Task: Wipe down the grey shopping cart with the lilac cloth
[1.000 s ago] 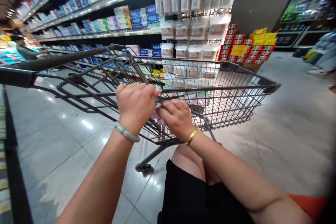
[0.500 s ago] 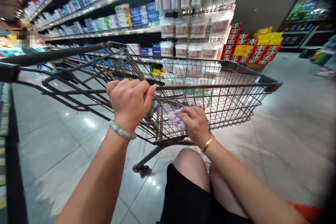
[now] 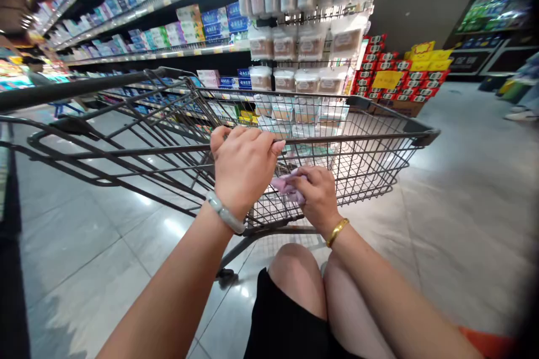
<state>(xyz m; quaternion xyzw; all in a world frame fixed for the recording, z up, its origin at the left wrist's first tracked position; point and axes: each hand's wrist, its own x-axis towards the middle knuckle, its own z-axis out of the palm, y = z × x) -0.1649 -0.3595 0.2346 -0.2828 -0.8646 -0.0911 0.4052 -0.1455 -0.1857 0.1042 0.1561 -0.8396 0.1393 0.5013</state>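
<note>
A dark wire shopping cart point(image 3: 379, 140) stands in front of me in a store aisle. My left hand point(image 3: 244, 168) is closed round the cart's upper side bar, a pale bangle on the wrist. My right hand point(image 3: 318, 196), with a gold bangle, presses a small pink cloth point(image 3: 286, 186) against the wire side of the basket just below the left hand. The fingers are curled over the cloth. My bare knees and black shorts show below the hands.
Shelves of boxed goods point(image 3: 168, 33) run along the left. A rack of hanging packets and tubs point(image 3: 303, 39) stands behind the cart, red boxes point(image 3: 391, 76) stacked beside it. Grey tiled floor point(image 3: 463, 207) spreads to the right, where another person's feet point(image 3: 520, 115) show.
My left hand slid right along the cart's bar. The right hand with the cloth moved right across the wire, then back a little under the left hand. The view shifted slightly.
</note>
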